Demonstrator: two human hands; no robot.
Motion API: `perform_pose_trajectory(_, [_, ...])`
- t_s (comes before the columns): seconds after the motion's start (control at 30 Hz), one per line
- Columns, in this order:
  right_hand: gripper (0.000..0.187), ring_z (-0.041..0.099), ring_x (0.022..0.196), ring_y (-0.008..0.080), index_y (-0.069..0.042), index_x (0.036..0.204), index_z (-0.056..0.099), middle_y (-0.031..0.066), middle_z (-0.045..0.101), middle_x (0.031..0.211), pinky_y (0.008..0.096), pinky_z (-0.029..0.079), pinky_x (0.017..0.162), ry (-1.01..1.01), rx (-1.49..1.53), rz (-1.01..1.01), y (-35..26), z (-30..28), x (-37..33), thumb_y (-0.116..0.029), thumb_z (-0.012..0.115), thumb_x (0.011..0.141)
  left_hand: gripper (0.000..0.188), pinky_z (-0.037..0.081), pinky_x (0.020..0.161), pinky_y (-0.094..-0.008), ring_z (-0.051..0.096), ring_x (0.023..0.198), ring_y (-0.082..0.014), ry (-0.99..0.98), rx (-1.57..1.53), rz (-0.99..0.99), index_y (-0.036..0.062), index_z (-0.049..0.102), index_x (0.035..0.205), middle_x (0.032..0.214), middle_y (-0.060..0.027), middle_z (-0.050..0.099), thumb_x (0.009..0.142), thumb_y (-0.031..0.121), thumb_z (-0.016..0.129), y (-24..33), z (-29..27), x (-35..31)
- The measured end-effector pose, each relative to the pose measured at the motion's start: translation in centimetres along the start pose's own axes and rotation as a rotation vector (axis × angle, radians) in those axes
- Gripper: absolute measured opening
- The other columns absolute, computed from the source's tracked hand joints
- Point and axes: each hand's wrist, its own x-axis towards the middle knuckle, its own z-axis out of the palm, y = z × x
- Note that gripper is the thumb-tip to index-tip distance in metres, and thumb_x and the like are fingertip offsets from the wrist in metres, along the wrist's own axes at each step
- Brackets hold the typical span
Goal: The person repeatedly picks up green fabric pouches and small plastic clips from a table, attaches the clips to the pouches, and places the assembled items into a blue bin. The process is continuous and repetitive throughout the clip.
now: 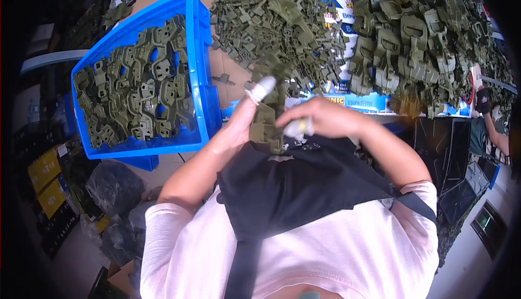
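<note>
My left hand [242, 118], its thumb wrapped in white, is closed around an olive-green molded plastic part [263, 123] just above my dark apron [287, 185]. My right hand [332, 117] comes in from the other side with fingers curled and white wraps on some of them. Its index fingertip reaches the held part's edge; whether a small piece sits in those fingers is hidden. Straight beyond both hands spreads a heap of small olive-green plastic pieces [244, 19], blurred where it meets the held part.
At left a blue bin [202, 82] holds rows of olive-green molded parts. Larger green parts [415, 38] are piled on the table's right. Another person's dark-gloved hand [483, 101] shows at the far right. Dark plastic bags [114, 187] lie on the floor at left.
</note>
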Motion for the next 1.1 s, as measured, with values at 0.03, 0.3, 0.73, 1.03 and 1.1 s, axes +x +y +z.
perform_pose_trajectory(0.03, [0.029,0.063,0.091,0.0231,-0.011,0.107,0.062,0.0082,0.064,0.101,0.0308,0.047,0.081,0.116,0.048,-0.115,0.5,-2.2,0.7,-0.021,0.064,0.080,0.045,0.053,0.070,-0.0370,0.062,0.084,-0.0200,0.070,0.010,0.010,0.0074,0.055,0.112,0.095,-0.0057,0.063,0.084,0.042,0.059,1.2,0.6,-0.4])
perform_pose_trajectory(0.3, [0.050,0.049,0.110,0.0375,-0.003,0.125,0.048,0.0249,0.055,0.113,0.0411,0.034,0.098,0.989,-0.639,0.324,13.2,-7.2,8.1,-0.024,0.059,0.080,0.041,0.054,0.073,-0.0389,0.061,0.088,-0.0234,0.123,0.217,0.583,0.0125,0.042,0.120,0.104,-0.0080,0.058,0.087,0.032,0.058,4.8,-1.6,2.1])
perform_pose_trajectory(0.73, [0.049,0.036,0.127,0.0342,0.004,0.125,0.045,0.0237,0.039,0.134,0.0367,0.029,0.104,0.826,-0.029,-0.028,0.5,3.4,4.9,-0.023,0.057,0.086,0.079,0.043,0.089,-0.0347,0.047,0.110,-0.0188,0.148,0.292,0.899,0.0163,0.016,0.138,0.124,-0.0082,0.041,0.078,0.009,0.066,3.2,0.0,3.2])
perform_pose_trajectory(1.03, [0.067,0.045,0.115,0.0161,-0.007,0.141,0.022,0.0099,0.029,0.142,0.0307,0.041,0.091,0.501,1.220,-0.188,1.6,2.9,3.8,-0.024,0.057,0.087,0.064,0.049,0.082,-0.0333,0.055,0.101,-0.0191,-0.015,0.259,0.924,0.0118,0.030,0.132,0.119,-0.0073,0.049,0.077,0.007,0.063,4.6,-0.7,1.5])
perform_pose_trajectory(1.1, [0.069,0.048,0.110,0.0173,-0.003,0.138,0.028,0.0113,0.044,0.130,0.0297,0.042,0.087,0.414,1.206,0.038,0.1,2.6,3.9,-0.021,0.064,0.083,0.057,0.048,0.085,-0.0352,0.055,0.101,-0.0190,0.025,0.324,0.983,0.0099,0.034,0.130,0.116,-0.0082,0.052,0.079,0.011,0.060,4.2,-0.7,0.6])
